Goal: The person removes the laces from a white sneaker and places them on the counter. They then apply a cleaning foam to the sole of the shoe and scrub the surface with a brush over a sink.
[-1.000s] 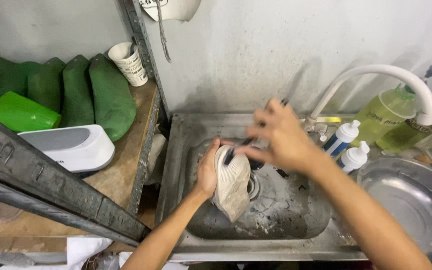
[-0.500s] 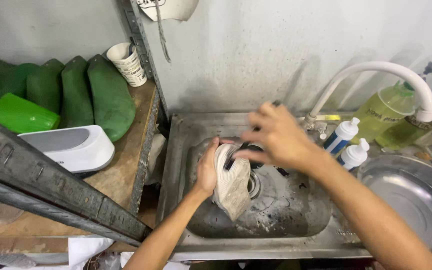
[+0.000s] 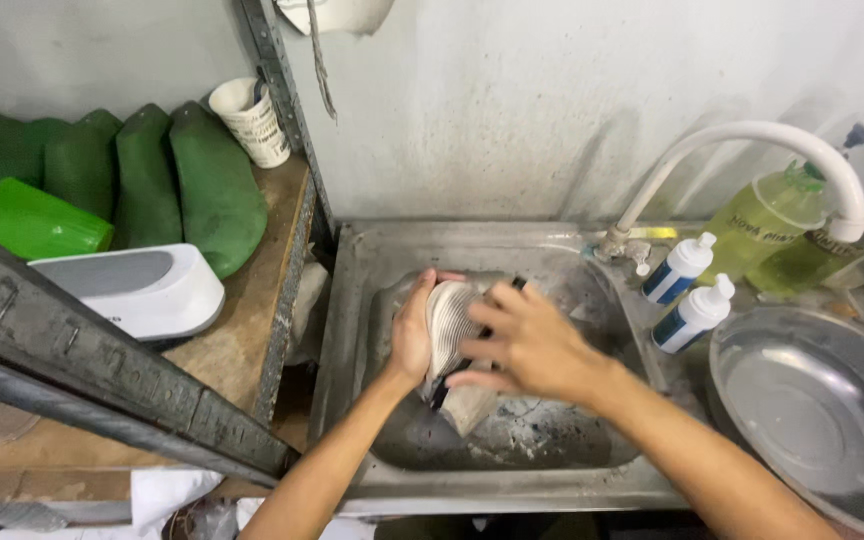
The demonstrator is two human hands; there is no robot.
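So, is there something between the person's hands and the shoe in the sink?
Nothing visible. The left hand holds the pale shoe directly, sole up, over the sink. The right hand lies across the sole, with a dark thing, maybe a brush, partly hidden under its fingers.

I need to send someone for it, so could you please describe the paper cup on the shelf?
Left of the steel sink stands a wooden shelf. At its back corner, beside the green shapes, leans the paper cup, the only pale, patterned thing there.
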